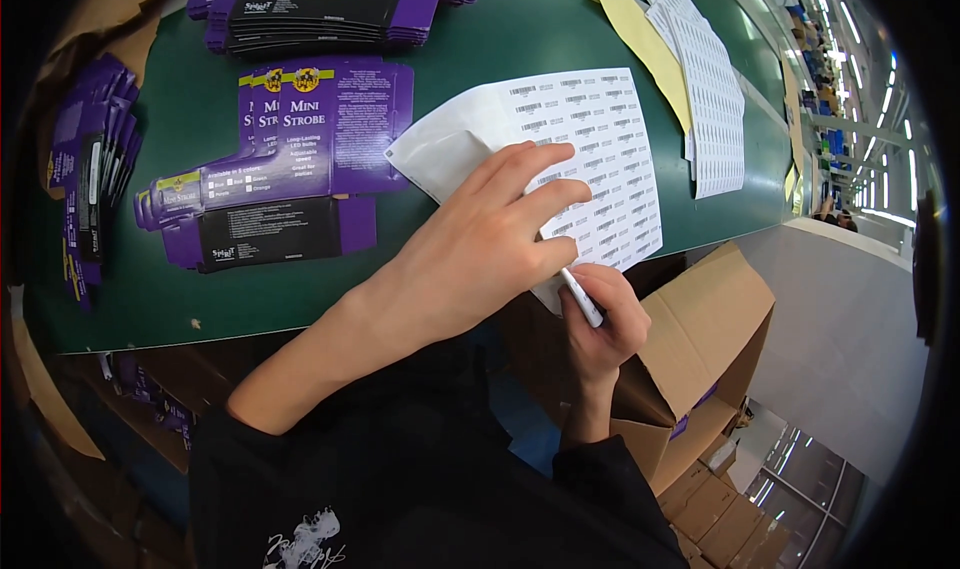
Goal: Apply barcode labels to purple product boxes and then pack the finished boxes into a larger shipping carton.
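Note:
A white sheet of barcode labels [612, 119] lies over the table's near right edge, its blank left corner lifted and bent. Across it rests my left hand [480, 234], fingers spread on the labels and the thumb near the lower edge. Just below, my right hand [605, 319] is closed in a pinch on a narrow, curled white strip [582, 299]. This looks like the sheet's rolled edge, but where it joins the sheet is hidden by my fingers. Left of the sheet, flat purple-and-black printed boxes [355, 119] lie overlapping on the green table [240, 314].
More flat purple boxes are stacked at the back [310, 14] and fanned at the far left [95, 169]. Another label stack [705, 99] lies with a yellow sheet [640, 44] at the back right. An opened cardboard carton [700, 329] stands below the table's right edge.

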Tool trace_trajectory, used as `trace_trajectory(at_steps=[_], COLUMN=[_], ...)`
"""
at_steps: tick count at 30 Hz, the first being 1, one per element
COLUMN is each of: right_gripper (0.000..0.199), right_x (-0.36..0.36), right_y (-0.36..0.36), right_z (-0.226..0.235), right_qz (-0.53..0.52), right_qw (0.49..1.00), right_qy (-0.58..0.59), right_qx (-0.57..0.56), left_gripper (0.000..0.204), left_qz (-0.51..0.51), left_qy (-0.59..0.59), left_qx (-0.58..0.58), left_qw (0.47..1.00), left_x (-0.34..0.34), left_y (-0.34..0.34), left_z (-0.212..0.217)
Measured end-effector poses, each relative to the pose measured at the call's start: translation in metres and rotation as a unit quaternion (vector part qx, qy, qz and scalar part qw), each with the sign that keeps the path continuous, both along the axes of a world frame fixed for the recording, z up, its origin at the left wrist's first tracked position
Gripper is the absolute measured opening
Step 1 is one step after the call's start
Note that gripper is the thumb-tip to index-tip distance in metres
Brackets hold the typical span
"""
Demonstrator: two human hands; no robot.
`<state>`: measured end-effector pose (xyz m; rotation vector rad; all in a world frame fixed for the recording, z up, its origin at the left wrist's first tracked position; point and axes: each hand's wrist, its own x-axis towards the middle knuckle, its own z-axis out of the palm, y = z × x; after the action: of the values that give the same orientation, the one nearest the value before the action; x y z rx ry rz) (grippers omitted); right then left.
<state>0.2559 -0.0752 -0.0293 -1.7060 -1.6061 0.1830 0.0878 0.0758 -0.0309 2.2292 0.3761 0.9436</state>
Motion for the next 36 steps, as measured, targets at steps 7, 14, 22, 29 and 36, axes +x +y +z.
trace_trajectory(at_steps=[7,14,22,29,36], right_gripper=[0.026,0.021,0.017,0.014,0.008], right_x=[-0.013,-0.017,-0.018,-0.021,-0.013], right_y=[0.008,0.01,0.01,0.009,0.003], right_z=[0.023,0.022,0.024,0.018,0.006], right_qz=[-0.034,-0.049,-0.035,-0.046,-0.114], right_qw=[0.998,0.995,0.994,0.995,0.977], right_qy=[0.046,0.012,0.043,0.016,0.151], right_qx=[-0.038,-0.081,-0.096,-0.085,-0.093], left_gripper=[0.007,0.01,0.01,0.014,0.026], left_qz=[-0.001,0.015,0.009,0.007,0.031], left_qy=[0.007,-0.006,-0.001,0.011,0.002], left_qx=[0.01,-0.002,-0.009,-0.013,-0.019], left_qw=[1.0,1.0,1.0,1.0,0.999], left_x=[0.002,0.002,0.0,-0.001,-0.003], left_y=[-0.001,-0.003,-0.004,-0.003,-0.007], left_z=[-0.005,-0.007,-0.01,-0.01,-0.008])
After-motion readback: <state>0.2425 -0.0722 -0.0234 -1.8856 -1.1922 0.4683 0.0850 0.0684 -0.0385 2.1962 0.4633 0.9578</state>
